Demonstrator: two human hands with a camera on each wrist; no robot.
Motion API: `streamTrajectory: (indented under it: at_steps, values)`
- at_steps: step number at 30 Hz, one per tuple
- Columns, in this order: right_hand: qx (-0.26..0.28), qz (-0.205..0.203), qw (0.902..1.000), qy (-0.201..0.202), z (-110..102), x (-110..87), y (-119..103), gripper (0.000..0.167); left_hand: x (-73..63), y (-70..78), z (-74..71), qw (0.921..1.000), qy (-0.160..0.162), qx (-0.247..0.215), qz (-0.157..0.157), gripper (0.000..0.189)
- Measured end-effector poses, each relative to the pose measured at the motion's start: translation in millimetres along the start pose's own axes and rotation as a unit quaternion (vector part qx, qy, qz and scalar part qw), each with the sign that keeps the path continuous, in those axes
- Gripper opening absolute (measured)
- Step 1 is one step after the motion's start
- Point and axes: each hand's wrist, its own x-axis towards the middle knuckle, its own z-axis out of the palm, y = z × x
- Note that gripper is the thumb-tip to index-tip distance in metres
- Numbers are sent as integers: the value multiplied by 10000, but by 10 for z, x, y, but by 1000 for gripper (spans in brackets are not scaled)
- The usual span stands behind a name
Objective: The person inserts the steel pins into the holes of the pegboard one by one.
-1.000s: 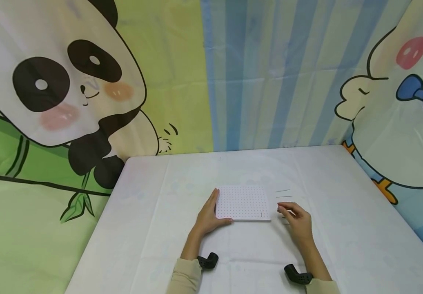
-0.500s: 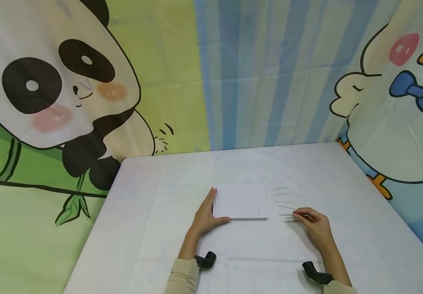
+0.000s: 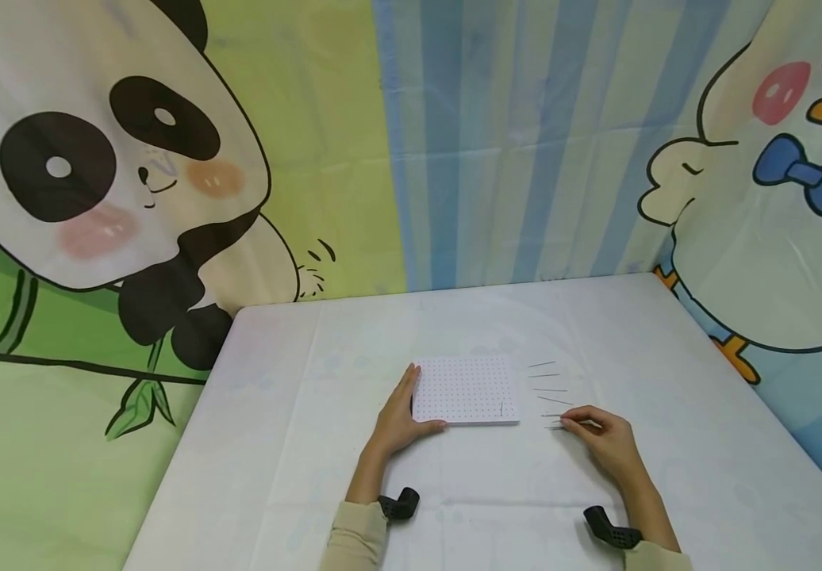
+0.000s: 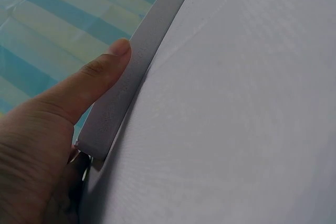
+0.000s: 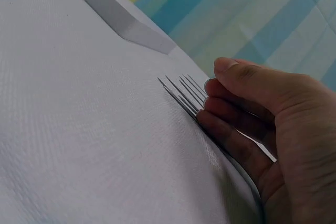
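A white board (image 3: 464, 390) dotted with rows of small holes lies on the table, a thin dark pin (image 3: 502, 409) standing upright near its front right corner. My left hand (image 3: 398, 412) braces the board's front left corner, fingers straight along the left side. Its thumb (image 4: 100, 74) presses the front edge in the left wrist view. Right of the board lies a spaced row of thin metal pins (image 5: 178, 100). Over the nearest pins is my right hand (image 3: 605, 440), fingers bent loosely, thumb close to the index fingertip; no pin shows between them.
The table (image 3: 354, 349) has a white cloth. Behind it hangs a striped curtain (image 3: 497, 143) with a panda print (image 3: 168, 182) on the left and a duck print (image 3: 761, 238) on the right. A black wrist camera (image 3: 611, 530) sits on the right wrist.
My right hand has moved right, from beside the board's front right corner to the nearest pins, then slightly left along them. The left hand stays on the board. The head view has shifted slightly.
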Motion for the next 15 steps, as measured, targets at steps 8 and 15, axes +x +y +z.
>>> streamTrajectory:
  at_steps: [8,15]
  values:
    - [-243,-292,9993,-54,8,-7,-15,8,-12,-20,15,10000,7,67,-15,115]
    - [-32,-485,9988,73,4,-21,-33,8,-2,-12,16,10000,22,89,15,114]
